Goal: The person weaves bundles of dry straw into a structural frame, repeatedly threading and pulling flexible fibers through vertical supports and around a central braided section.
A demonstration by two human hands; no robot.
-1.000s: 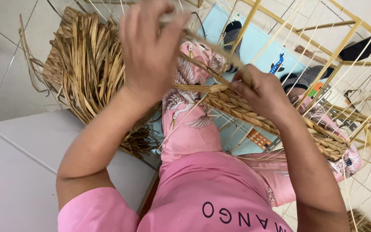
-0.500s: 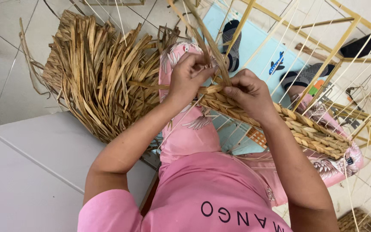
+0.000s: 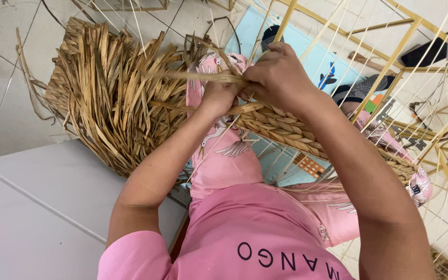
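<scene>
Lap: pink trousers (image 3: 224,166) with a bird print, nearest the camera, under both forearms.
Left hand (image 3: 219,96): closed on a flat bundle of dried leaf strands (image 3: 182,75); fingers hidden beneath, so the pinch itself cannot be seen.
Right hand (image 3: 281,78): curled tight over the same strands at the working end of the braid, touching the left hand; equally near the work.
Strand axis: roughly level, running out to the left from the grip toward the loose pile.
Woven band (image 3: 296,129): plaited band starting just below both hands, long axis slanting down to the right beneath the right forearm.
Uprights: thin pale stakes (image 3: 265,31) cross between and around the hands, close to the fingers on every side.
Loose pile (image 3: 105,93): heap of dried leaves on the tiled floor, left of the hands, touching the held strands' far ends.
Frame (image 3: 390,62): yellow metal bars beyond the right hand.
Mat (image 3: 307,52): light blue, farthest, under the frame.
</scene>
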